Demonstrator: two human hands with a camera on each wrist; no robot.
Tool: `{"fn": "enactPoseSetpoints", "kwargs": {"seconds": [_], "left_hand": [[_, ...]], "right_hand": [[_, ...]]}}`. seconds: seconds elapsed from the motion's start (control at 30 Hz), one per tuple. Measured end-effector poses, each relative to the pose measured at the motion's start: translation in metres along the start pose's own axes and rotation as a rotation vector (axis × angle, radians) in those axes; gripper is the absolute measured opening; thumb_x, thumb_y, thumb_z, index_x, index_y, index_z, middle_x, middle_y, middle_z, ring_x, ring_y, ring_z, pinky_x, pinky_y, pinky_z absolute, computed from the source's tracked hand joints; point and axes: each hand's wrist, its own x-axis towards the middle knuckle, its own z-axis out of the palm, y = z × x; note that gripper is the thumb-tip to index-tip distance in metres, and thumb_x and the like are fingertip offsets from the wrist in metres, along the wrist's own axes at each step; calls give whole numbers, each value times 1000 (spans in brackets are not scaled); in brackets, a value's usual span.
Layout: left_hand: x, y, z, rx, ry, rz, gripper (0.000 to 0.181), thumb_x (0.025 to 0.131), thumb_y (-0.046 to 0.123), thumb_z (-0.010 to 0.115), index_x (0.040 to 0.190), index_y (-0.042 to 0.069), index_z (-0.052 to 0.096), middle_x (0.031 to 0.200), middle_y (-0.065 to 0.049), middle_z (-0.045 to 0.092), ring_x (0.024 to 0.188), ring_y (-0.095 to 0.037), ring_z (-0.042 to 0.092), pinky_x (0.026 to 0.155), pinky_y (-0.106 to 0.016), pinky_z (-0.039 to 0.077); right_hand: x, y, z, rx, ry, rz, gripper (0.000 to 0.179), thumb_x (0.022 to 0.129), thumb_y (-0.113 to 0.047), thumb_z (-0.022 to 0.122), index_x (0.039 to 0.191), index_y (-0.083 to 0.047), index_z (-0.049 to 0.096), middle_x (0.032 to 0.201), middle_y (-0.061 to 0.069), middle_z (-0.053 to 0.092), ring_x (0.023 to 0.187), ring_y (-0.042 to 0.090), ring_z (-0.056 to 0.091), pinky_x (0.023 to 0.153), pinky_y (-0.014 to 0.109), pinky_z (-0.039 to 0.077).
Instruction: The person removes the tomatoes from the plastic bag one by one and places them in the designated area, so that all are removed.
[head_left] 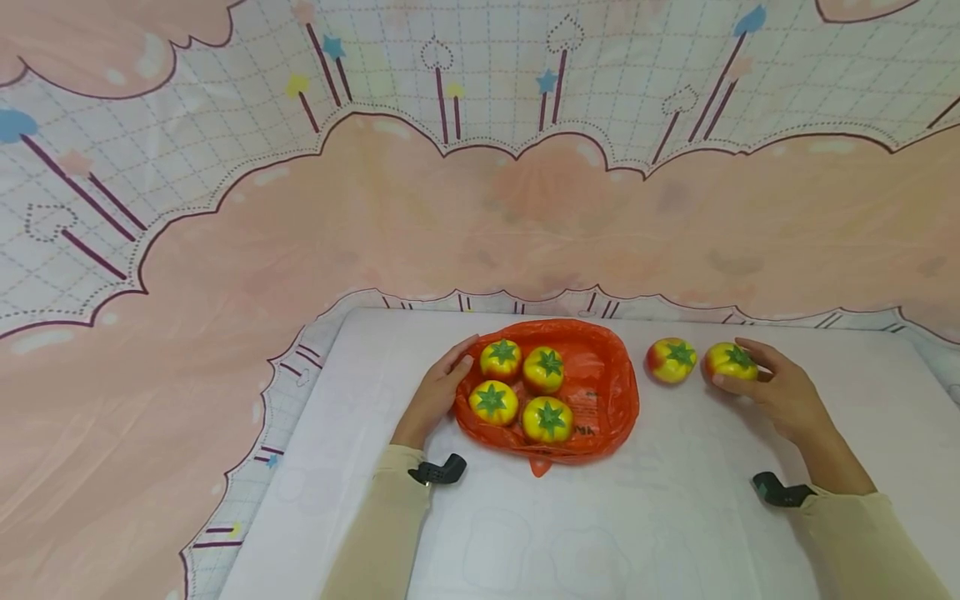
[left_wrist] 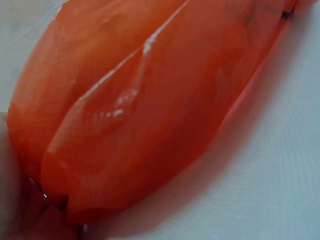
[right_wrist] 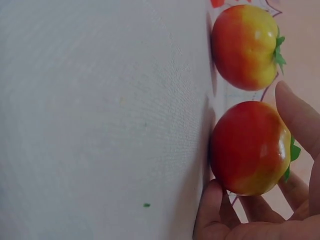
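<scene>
A red plastic bag (head_left: 603, 387) lies spread on the table with its mouth rolled wide. Several yellow-and-red toy tomatoes with green star-shaped tops sit in its left half, one of them a front tomato (head_left: 547, 419). My left hand (head_left: 435, 400) holds the bag's left rim, the thumb on the edge; in the left wrist view the bag's wall (left_wrist: 150, 115) hides most of the fingers. To the bag's right, my right hand (head_left: 787, 396) grips a tomato (right_wrist: 250, 147) between thumb and fingers, low over the tabletop. Another tomato (head_left: 671, 361) rests just left of it, untouched.
The table (head_left: 525, 533) has a white cover. Behind it hangs a patterned pink-and-white cloth (head_left: 450, 225), close to the table's far edge. A small green speck (right_wrist: 146, 205) lies on the cover near my right hand.
</scene>
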Motion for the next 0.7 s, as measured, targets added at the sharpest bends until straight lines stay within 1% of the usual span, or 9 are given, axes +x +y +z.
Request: {"fn": "enactPoseSetpoints", "kwargs": {"seconds": [0.2,0.3,0.33,0.4,0.43,0.5,0.57,0.63,0.7], "left_hand": [[1,-1,0,-1,0,-1,38,105,49,51,142,54,50,159,18,41,156,-18,27,127,-54,23],[2,-2,0,0,1,5,39,105,49,51,143,53,50,159,17,41,156,-18,27,127,-54,23],[2,-1,0,2,1,6,38,105,49,50,143,53,50,159,17,41,156,-19,27,127,-54,23],[2,-1,0,5,2,8,38,105,48,50,143,53,51,159,17,42,156,-18,27,127,-53,23],[2,-1,1,6,2,8,38,105,48,50,143,53,51,159,17,42,156,-18,27,127,-53,23],[1,0,1,5,0,5,38,105,48,50,142,53,51,159,17,42,156,-18,28,127,-53,23],[1,0,0,1,-1,8,38,105,47,51,143,53,51,159,17,42,156,-18,28,127,-53,23],[1,0,0,2,-1,8,38,105,48,51,143,53,51,159,17,42,156,-18,28,127,-53,23],[1,-1,-1,1,0,12,39,105,48,51,143,52,50,159,16,42,156,-19,27,127,-54,23]], "right_hand": [[0,2,-2,19,5,3,97,93,-51,71,164,-13,16,164,31,22,140,61,30,106,72,40],[0,3,-5,27,7,11,96,93,-52,70,164,-16,16,165,29,22,142,59,30,98,48,58],[-1,3,-6,27,7,11,96,93,-52,70,165,-18,16,165,28,22,142,59,30,92,39,60],[-1,4,-8,26,7,17,95,93,-52,70,165,-21,16,166,27,21,143,58,30,83,27,61],[-1,3,-9,30,6,17,94,93,-52,70,165,-22,16,166,27,21,144,58,29,83,27,62],[-2,2,-10,40,4,15,94,94,-50,70,165,-23,15,167,27,20,145,59,27,95,41,60],[-2,1,-10,30,7,18,94,94,-52,69,165,-25,15,167,26,19,145,58,27,103,57,50],[-2,0,-11,27,11,9,93,94,-51,69,165,-25,15,167,26,20,145,57,28,106,65,42],[-2,-2,-12,22,19,2,92,94,-51,69,165,-25,16,166,26,21,145,56,30,107,66,41]]}}
